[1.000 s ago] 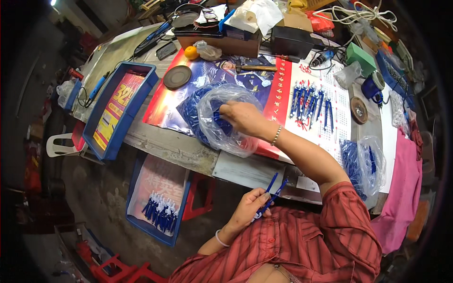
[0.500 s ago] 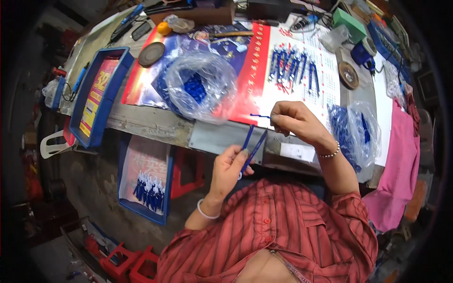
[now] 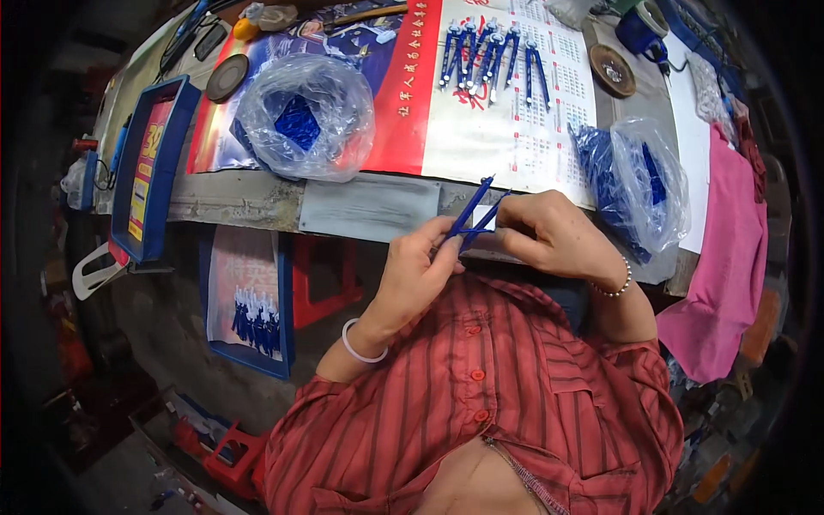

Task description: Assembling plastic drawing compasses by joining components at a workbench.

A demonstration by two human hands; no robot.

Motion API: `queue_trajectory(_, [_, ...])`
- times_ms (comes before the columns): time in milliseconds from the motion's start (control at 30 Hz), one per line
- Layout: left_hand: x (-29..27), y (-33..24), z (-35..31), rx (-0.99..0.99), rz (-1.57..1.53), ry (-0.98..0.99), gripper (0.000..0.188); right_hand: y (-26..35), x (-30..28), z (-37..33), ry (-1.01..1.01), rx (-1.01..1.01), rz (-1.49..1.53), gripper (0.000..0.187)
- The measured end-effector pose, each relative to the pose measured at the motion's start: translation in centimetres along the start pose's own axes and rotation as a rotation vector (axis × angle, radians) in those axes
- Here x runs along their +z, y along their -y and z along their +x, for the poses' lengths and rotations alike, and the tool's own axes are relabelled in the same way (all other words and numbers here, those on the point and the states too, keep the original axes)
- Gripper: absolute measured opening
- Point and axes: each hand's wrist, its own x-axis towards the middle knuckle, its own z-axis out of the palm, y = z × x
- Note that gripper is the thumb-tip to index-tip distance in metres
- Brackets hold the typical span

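Fingers closed, my left hand (image 3: 419, 264) grips a blue drawing compass (image 3: 469, 209) with its two slim legs spread apart in a V, tips pointing up and away. My right hand (image 3: 549, 233) is closed in a pinch beside the legs. A thin blue crank-shaped rod (image 3: 481, 230) runs from its fingertips across to the compass legs. Whether the rod passes through the legs or only touches them cannot be made out. The compass's head is hidden in my left hand.
Several blue compasses (image 3: 493, 56) lie on a calendar sheet (image 3: 455, 129). Plastic bags of blue parts stand left (image 3: 300, 120) and right (image 3: 639, 176). A blue tray (image 3: 154, 172) sits at the table's left; another tray (image 3: 249, 356) below holds compasses. Pink cloth (image 3: 717, 283) hangs at the right edge.
My right hand has come down and closer to my left, bringing the crank-shaped rod to the compass legs. My left hand has risen slightly. The whole view has shifted with my head.
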Motion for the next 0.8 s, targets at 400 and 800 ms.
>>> queue_trajectory(400, [0.4,-0.8,0.3,0.006,0.136,0.075,0.021,0.4,0.3,0.4,-0.03,-0.082,-0.213,0.018])
queue_trajectory(800, [0.8,-0.4,-0.6,0.116,-0.098,-0.041,0.023,-1.7,5.9,-1.3,-0.525,0.203,0.639,0.032])
